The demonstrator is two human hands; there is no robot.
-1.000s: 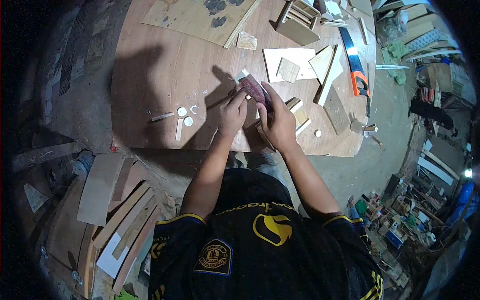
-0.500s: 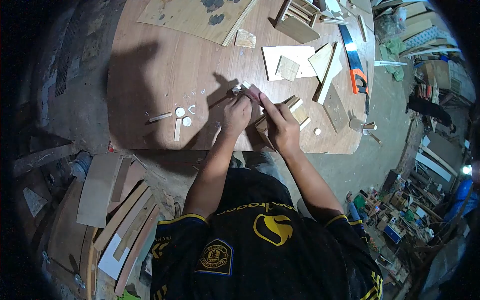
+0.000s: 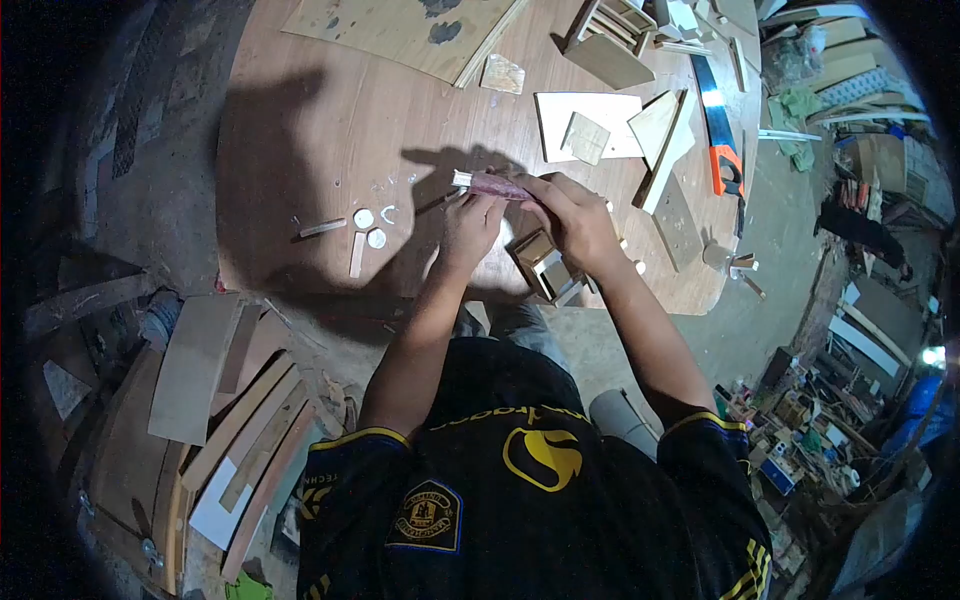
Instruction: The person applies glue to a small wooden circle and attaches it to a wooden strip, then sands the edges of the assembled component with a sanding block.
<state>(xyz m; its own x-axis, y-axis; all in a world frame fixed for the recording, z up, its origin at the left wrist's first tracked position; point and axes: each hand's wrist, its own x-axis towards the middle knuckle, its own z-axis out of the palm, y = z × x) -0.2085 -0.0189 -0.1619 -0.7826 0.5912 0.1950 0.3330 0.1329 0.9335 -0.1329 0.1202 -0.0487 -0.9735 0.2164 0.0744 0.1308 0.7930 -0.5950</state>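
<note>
Over the table's near part, my left hand [image 3: 470, 232] is closed around a small wooden piece [image 3: 461, 179], whose pale end sticks out past the fingers. A dull red strip of sandpaper [image 3: 500, 187] lies against that piece. My right hand [image 3: 582, 225] grips the sandpaper's right end, fingers bent over it and partly hidden. Below the right hand stands a small wooden box [image 3: 548, 268], partly covered by the hand. Left of my hands lie pale round discs [image 3: 364, 217] and short wooden sticks [image 3: 322, 228].
On the table [image 3: 330, 130] are a handsaw [image 3: 716, 130] with an orange handle, thin boards [image 3: 590, 112], a slatted wooden box [image 3: 610, 45] and a stained plywood sheet [image 3: 400, 35]. A small cup [image 3: 716, 255] stands by the right edge. Leaning boards [image 3: 200, 370] stand at lower left.
The sandpaper has turned to lie more level and shows more of its length. My right hand has rolled over and its pointing index finger has bent. The view has shifted slightly.
</note>
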